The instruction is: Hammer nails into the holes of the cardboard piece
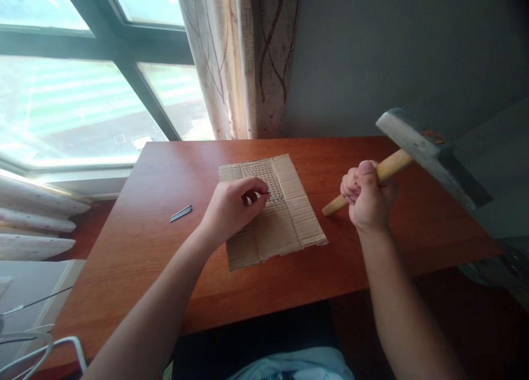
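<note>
A sheet of brown cardboard lies on the wooden table, its upper part dotted with rows of small holes. Over it, my left hand pinches a nail between thumb and fingertips, point down at the cardboard. Several nails stand in a row just right of those fingertips. My right hand grips the wooden handle of a hammer, raised above the table to the right of the cardboard. The hammer's metal head points up and away. Left of the cardboard rests a small bundle of loose nails.
The reddish wooden table stands against a grey wall. A window is at the left, with a patterned curtain beside it. White cables hang at the lower left, by the table's edge.
</note>
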The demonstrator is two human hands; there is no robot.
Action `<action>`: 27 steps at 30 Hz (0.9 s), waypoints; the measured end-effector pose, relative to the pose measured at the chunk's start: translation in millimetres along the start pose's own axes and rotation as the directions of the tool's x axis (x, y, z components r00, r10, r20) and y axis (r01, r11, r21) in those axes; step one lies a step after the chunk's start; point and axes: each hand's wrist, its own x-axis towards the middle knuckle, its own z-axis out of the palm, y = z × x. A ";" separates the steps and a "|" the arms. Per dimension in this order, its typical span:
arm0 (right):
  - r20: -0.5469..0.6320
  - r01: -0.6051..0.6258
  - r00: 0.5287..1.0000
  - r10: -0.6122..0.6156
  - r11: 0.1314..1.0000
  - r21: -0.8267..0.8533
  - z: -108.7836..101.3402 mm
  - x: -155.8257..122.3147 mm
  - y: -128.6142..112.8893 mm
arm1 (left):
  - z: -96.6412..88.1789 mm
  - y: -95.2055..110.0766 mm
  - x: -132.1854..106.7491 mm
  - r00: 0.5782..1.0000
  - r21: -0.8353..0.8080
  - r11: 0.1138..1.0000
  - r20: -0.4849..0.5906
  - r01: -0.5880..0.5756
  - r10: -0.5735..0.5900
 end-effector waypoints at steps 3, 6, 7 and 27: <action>0.001 0.007 1.000 -0.007 1.000 0.001 0.2 -0.4 0.6 | -0.1 0.8 0.4 1.000 0.008 1.000 -0.006 -0.011 0.011; 0.005 0.011 1.000 -0.011 1.000 0.003 -0.4 -0.8 1.3 | -0.8 2.2 0.8 1.000 0.021 1.000 -0.010 -0.018 0.018; 0.005 0.012 1.000 -0.012 1.000 0.006 -0.6 -1.0 1.4 | -0.9 2.4 0.8 1.000 0.023 1.000 -0.009 -0.019 0.020; -0.005 0.020 1.000 -0.020 0.999 -0.028 -1.8 -2.2 -1.3 | 0.0 -0.4 -0.3 1.000 -0.004 1.000 -0.007 0.006 -0.006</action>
